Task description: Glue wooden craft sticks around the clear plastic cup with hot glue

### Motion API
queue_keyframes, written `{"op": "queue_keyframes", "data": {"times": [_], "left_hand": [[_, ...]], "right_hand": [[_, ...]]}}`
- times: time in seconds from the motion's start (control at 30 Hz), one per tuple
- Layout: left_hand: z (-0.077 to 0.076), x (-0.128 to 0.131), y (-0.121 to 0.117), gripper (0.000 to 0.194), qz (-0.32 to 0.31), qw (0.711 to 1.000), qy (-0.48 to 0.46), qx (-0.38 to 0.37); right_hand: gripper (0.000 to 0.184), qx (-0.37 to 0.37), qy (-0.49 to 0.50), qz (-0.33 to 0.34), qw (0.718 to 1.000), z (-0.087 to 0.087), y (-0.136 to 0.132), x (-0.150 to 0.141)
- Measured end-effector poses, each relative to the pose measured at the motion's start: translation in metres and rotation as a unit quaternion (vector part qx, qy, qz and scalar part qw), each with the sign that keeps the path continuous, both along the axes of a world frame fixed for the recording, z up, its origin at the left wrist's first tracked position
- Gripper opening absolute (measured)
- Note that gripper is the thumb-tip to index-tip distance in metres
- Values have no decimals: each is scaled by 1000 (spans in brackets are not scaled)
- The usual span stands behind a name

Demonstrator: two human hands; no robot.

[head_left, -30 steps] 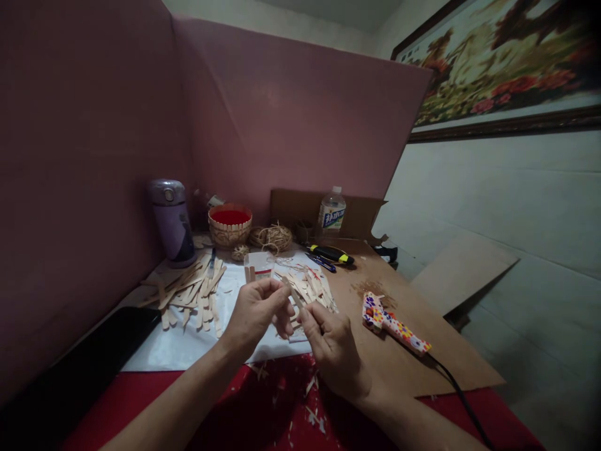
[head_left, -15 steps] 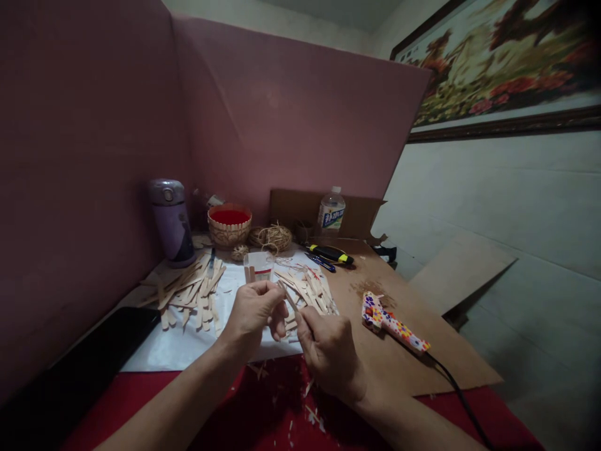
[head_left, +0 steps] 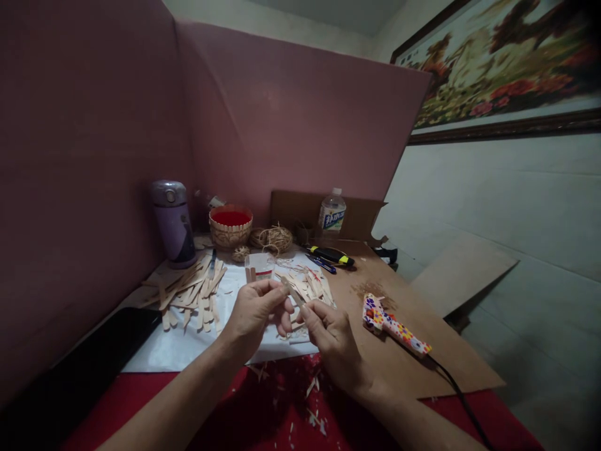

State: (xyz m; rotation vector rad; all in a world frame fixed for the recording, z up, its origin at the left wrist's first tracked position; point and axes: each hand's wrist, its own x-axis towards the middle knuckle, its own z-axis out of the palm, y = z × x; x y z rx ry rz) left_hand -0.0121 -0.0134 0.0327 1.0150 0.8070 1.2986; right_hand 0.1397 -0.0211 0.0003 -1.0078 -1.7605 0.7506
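Note:
Between my two hands runs a short wooden craft stick (head_left: 293, 293), tilted down to the right. My left hand (head_left: 256, 313) pinches its upper end between thumb and forefinger. The lower end sits in the closed fingers of my right hand (head_left: 332, 341); whether anything else is in that hand is hidden. Just behind my hands stands a small clear plastic box (head_left: 259, 266) with craft sticks at its side. A pile of loose craft sticks (head_left: 315, 285) lies behind my right hand, and another pile of sticks (head_left: 195, 291) spreads to the left on white paper (head_left: 154, 351).
A floral glue gun (head_left: 394, 324) with its cord lies on cardboard (head_left: 451, 369) at right. Behind are a purple flask (head_left: 173, 225), a stick-edged bowl (head_left: 231, 233), twine (head_left: 275, 238), a bottle (head_left: 332, 213) and a black-yellow tool (head_left: 331, 255). Wood shavings (head_left: 315, 419) litter the red cloth (head_left: 253, 413).
My right hand has turned and shifted slightly right, and the craft stick now shows more of its flat face. My left hand stays nearly in place, still pinching the stick.

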Motion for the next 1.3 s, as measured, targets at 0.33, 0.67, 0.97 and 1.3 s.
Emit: {"op": "queue_keyframes", "data": {"times": [0.33,0.67,0.97,1.3], "left_hand": [[-2,2,-2,25,31,988,145,46],[1,-3,-5,26,-39,995,15,87],[3,-3,-6,28,-44,998,-17,47],[5,-5,-6,30,-36,999,-3,-27]], "right_hand": [[32,50,11,-19,998,1,-1,4],[17,368,-90,-129,916,-4,10,10],[21,361,-64,-148,918,4,10,12],[19,64,187,-75,977,7,11,12]]}}
